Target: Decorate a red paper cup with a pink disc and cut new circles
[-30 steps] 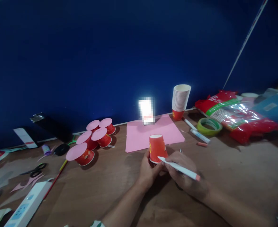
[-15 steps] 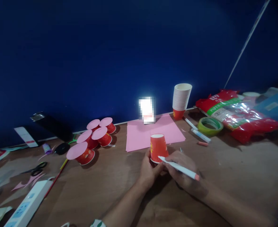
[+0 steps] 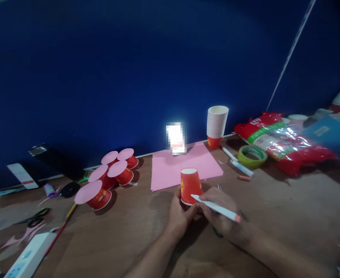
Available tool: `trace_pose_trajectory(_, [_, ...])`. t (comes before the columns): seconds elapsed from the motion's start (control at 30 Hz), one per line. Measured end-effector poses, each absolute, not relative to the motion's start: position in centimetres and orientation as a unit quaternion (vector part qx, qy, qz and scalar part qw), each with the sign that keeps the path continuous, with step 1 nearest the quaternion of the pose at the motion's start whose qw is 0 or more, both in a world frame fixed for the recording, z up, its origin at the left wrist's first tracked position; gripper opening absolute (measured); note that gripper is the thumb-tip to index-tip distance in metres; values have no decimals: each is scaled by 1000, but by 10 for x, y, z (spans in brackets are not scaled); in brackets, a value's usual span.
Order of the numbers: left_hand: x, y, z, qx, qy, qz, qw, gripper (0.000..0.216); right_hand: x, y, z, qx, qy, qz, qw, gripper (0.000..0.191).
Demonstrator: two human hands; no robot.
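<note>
A red paper cup (image 3: 190, 185) stands upside down in front of me, its narrow white base upward. My left hand (image 3: 179, 216) is closed around its lower left side near the rim. Between the fingers of my right hand (image 3: 220, 208) is a white marker (image 3: 220, 210) with an orange-pink end. The marker's tip meets or almost meets the cup's lower wall; exact contact is hard to tell. Just behind the cup lie sheets of pink paper (image 3: 170, 173).
Left stand several red cups topped with pink paper discs (image 3: 88, 192). Scissors (image 3: 36, 218), pink scraps and a white power strip (image 3: 32, 255) lie nearer. At right are stacked cups (image 3: 217, 123), a tape roll (image 3: 252, 156), another marker (image 3: 242, 168) and a red plastic package (image 3: 288, 146).
The view has shifted slightly, so everything sits a little lower and further left. Both hands keep their hold, with the marker at the cup's lower wall.
</note>
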State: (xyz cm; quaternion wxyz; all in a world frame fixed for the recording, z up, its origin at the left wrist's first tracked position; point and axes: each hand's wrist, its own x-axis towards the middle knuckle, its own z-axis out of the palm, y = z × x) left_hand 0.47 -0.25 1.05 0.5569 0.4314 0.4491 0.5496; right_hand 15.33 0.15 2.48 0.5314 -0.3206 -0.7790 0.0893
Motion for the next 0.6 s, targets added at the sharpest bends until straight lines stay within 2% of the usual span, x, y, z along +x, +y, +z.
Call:
trace_pose_trajectory(0.2, [3, -1, 5, 449, 451, 541, 550, 62, 158, 4, 22, -346, -783, 108, 505, 8])
trace_pose_trajectory(0.6, [1, -1, 2, 458, 451, 532, 552, 63, 163, 11, 24, -353, -756, 78, 546, 8])
